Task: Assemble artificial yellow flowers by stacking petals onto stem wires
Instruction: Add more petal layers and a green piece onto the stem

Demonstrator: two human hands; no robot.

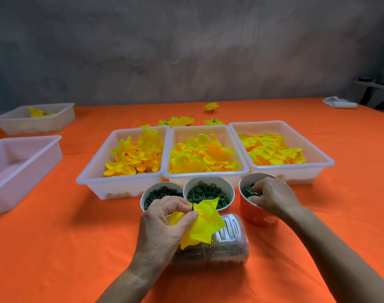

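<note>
My left hand (162,224) pinches a thin green stem wire (192,201) with yellow petals (205,226) stacked on it, above a clear plastic box (228,248). My right hand (272,194) reaches into the right red paper cup (257,215) with its fingers curled among small green parts (246,191); whether it holds one is hidden. Two more cups of green parts stand beside it, the left cup (159,194) and the middle cup (209,193). Behind them three white trays hold yellow petals: left tray (94,171), middle tray (208,174), right tray (317,158).
Finished yellow flowers (182,121) lie on the orange table behind the trays, one more flower (211,106) farther back. Two white trays stand at the left, the near tray (22,169) and the far tray (35,119). A white cloth (339,102) lies at the far right.
</note>
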